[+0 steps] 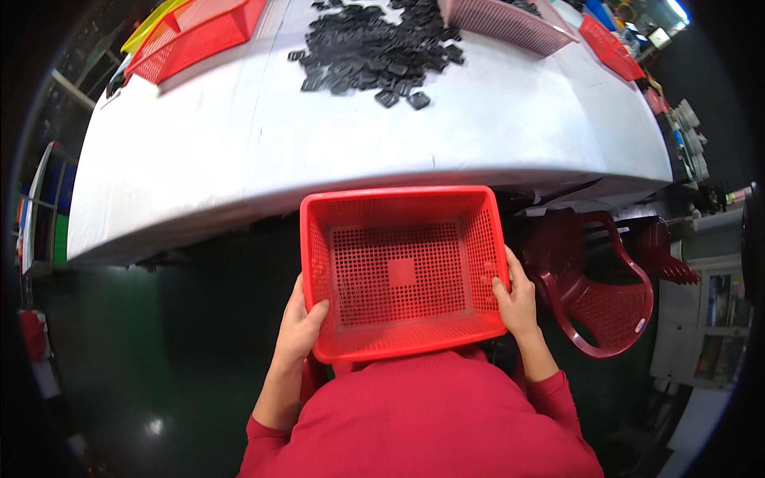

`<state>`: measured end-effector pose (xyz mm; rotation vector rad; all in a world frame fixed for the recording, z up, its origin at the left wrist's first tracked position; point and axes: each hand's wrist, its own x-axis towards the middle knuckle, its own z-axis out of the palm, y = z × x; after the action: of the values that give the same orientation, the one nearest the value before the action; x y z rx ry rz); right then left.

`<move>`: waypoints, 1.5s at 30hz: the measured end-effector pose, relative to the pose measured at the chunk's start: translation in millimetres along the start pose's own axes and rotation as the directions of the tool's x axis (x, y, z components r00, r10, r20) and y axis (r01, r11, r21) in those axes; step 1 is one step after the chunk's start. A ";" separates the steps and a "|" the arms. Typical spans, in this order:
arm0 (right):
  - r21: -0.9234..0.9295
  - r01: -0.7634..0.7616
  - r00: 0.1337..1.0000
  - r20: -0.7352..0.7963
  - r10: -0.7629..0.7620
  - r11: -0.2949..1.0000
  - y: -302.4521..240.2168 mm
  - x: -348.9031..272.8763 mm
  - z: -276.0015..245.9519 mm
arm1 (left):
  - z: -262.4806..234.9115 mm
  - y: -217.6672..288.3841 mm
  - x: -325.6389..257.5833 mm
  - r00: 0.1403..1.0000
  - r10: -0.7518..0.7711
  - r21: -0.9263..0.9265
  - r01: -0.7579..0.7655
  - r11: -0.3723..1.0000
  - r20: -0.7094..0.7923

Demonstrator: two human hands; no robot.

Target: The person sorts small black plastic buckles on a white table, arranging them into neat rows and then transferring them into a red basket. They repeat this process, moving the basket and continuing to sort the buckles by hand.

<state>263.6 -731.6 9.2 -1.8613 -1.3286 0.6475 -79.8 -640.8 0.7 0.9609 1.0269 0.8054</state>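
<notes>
An empty red plastic basket (402,350) with a grid of holes is held level in front of my body, below the table's front edge. My left hand (300,325) grips its left side, with the thumb over the rim and the other fingers hidden behind the wall. On the opposite side my right hand (516,296) is closed on the basket the same way, thumb inside the rim. Beyond it, a heap of small black plastic pieces (362,48) lies on the white-covered table (335,143), a few of them loose at the near edge of the heap.
At the table's far left stands another red basket (211,36) beside something yellow. A pink basket (514,28) with dark contents and a red one (610,49) are at the far right. Dark red plastic chairs (606,307) stand to my right on the dark green floor (159,366).
</notes>
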 end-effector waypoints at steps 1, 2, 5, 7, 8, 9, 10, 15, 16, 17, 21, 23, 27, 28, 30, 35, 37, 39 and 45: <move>-0.011 0.035 0.999 0.014 -0.035 0.999 2.7 7.4 6.4 | -2.2 -8.5 1.1 0.999 -0.004 -0.007 0.003 1.000 -0.041; 0.018 -0.042 0.997 0.067 0.041 0.999 -4.1 12.6 6.3 | -4.0 -17.1 1.3 0.997 -0.007 -0.014 0.006 1.000 -0.079; 0.004 0.028 0.998 0.053 -0.028 1.000 1.2 26.0 12.2 | -5.7 -35.5 8.0 0.992 0.047 0.012 -0.046 0.999 -0.116; 0.010 0.017 0.999 0.047 -0.018 1.000 8.8 25.6 12.8 | -3.3 -37.4 12.4 0.992 0.046 0.008 -0.046 0.999 -0.115; 0.013 0.011 0.999 0.044 -0.012 1.000 13.4 23.9 13.8 | -3.9 -37.0 13.4 0.993 0.046 0.009 -0.045 0.999 -0.111; 0.046 -0.017 0.999 0.051 0.015 0.999 15.3 23.0 13.6 | -3.0 -36.3 14.8 0.993 0.046 0.008 -0.045 0.999 -0.108; 0.035 -0.003 0.999 0.039 0.002 0.999 16.8 20.9 14.0 | -2.0 -35.8 16.2 0.993 0.046 0.030 -0.043 0.999 -0.107; 0.010 -0.012 1.000 0.023 0.012 1.000 22.4 23.5 16.3 | 3.1 -37.4 20.2 0.973 0.126 0.210 -0.084 0.974 -0.196; -0.062 0.048 0.998 -0.040 -0.050 0.997 19.8 31.5 14.0 | 6.5 -33.6 21.5 0.930 0.272 0.402 -0.157 0.902 -0.247; -0.137 0.102 0.988 -0.099 -0.116 0.985 12.7 39.2 9.1 | 8.8 -26.5 24.9 0.857 0.400 0.589 -0.148 0.795 -0.324; -0.316 0.473 0.823 -0.174 -0.541 0.822 -29.9 118.8 -13.0 | 21.6 58.3 77.8 0.600 0.800 0.805 -0.467 0.366 -0.016; -0.337 0.531 0.785 -0.149 -0.601 0.777 -57.2 159.5 2.5 | 43.4 86.1 114.3 0.523 0.841 0.789 -0.571 0.224 0.140; -0.157 0.777 0.582 -0.187 -0.791 0.609 -72.9 171.7 11.4 | 38.1 96.1 118.9 0.444 0.890 0.759 -0.613 0.220 0.101; -0.121 0.745 0.607 -0.286 -0.742 0.656 -54.6 167.3 8.3 | 12.0 86.9 108.4 0.452 0.891 0.794 -0.522 0.311 -0.052; 0.112 0.409 0.808 -0.505 -0.302 0.906 -3.5 154.7 -1.1 | -46.7 49.9 94.8 0.481 0.776 0.719 -0.353 0.598 -0.408; -0.204 -0.042 0.998 -0.064 0.030 0.978 159.0 87.7 -8.1 | -107.7 -81.3 52.6 0.789 0.443 0.733 0.014 0.680 -0.426; -0.244 -0.077 0.996 0.014 0.083 0.967 185.7 64.9 28.7 | -73.3 -105.6 60.0 0.909 0.373 0.768 -0.103 0.632 -0.185; 0.426 -0.665 0.746 0.424 0.514 0.614 185.2 64.7 57.0 | -56.9 -139.9 66.7 0.945 0.246 0.632 -0.057 0.773 -0.215; 0.570 -0.817 0.557 0.744 0.368 0.085 151.0 71.0 61.3 | -69.8 -141.7 66.3 0.944 0.246 0.668 -0.037 0.743 -0.221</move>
<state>326.4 -675.2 -147.3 -1.1942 -0.0144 1.9038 -109.9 -616.1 -166.1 1.5733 1.5741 0.7326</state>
